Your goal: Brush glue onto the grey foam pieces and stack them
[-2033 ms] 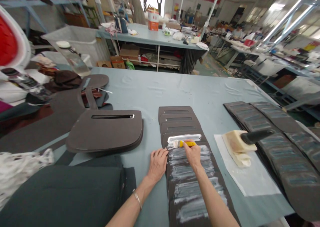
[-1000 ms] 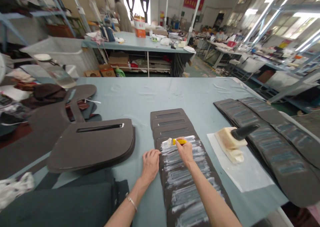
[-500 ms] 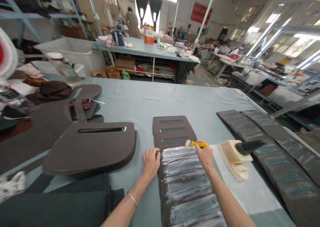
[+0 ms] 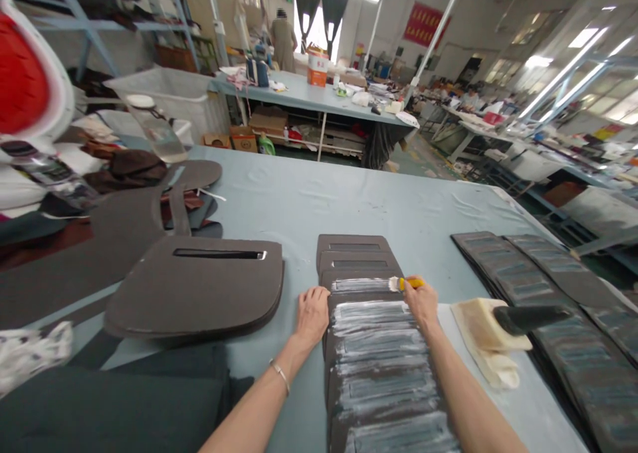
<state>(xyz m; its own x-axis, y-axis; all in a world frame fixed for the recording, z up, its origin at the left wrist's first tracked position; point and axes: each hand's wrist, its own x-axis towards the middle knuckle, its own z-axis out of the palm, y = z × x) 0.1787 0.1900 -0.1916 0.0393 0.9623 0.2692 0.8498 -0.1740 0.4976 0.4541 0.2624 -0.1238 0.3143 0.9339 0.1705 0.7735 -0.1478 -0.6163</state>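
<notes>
A row of overlapping dark brown slotted panels [image 4: 371, 347] runs away from me on the grey table; the nearer ones carry white glue streaks. My right hand [image 4: 423, 304] is closed on a yellow-handled brush [image 4: 406, 283], whose white tip rests at the right end of a fresh glue stripe on a far panel. My left hand [image 4: 312, 315] lies on the table with fingers curled on the left edge of the same stack.
A cream glue block with a black-handled tool [image 4: 503, 323] lies on white paper to the right. More slotted panels [image 4: 543, 293] lie beyond it. A large brown slotted piece [image 4: 199, 283] and dark fabric [image 4: 114, 406] sit to the left. A person stands at a far table [image 4: 319, 97].
The brush moved from the left of one panel across to the right, then up a panel, laying a new white stripe. My left hand stayed on the stack's left edge.
</notes>
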